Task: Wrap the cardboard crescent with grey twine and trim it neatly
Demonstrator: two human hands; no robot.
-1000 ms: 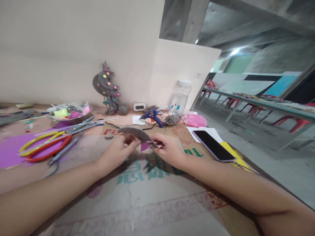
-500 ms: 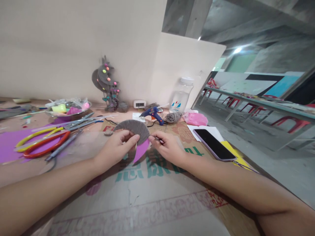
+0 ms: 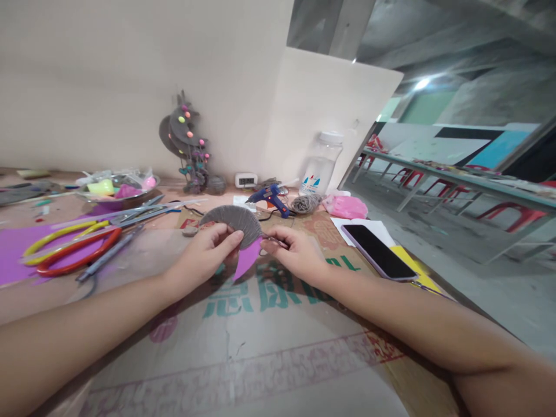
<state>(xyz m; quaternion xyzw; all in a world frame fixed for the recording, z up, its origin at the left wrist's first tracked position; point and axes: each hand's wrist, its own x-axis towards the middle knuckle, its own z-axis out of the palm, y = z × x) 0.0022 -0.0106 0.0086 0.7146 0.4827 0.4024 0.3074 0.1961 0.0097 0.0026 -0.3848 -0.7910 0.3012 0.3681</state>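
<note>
A crescent shape (image 3: 238, 221) is wrapped in grey yarn over most of its curve, and its bare purple tip (image 3: 247, 259) points down toward me. My left hand (image 3: 212, 246) pinches the wrapped part between thumb and fingers. At the edge where the wrapping meets the purple, my right hand (image 3: 292, 250) is closed on a grey yarn strand (image 3: 274, 240), partly hidden by the fingers. Behind my hands lies a blue hot glue gun (image 3: 271, 200), beside a coil of grey yarn (image 3: 306, 203).
Left are scissors (image 3: 78, 250) with yellow and red handles, purple sheet (image 3: 13, 249) and a bowl (image 3: 119, 196) of craft bits. A decorated grey moon ornament (image 3: 185, 133), a small clock (image 3: 245, 180) and a bottle (image 3: 320, 168) stand behind. A phone (image 3: 377, 252) lies right.
The right hand's fingers have shifted slightly at the edge of the wrapping, and the crescent is turned a little. My view has tilted slightly; both hands keep their hold.
</note>
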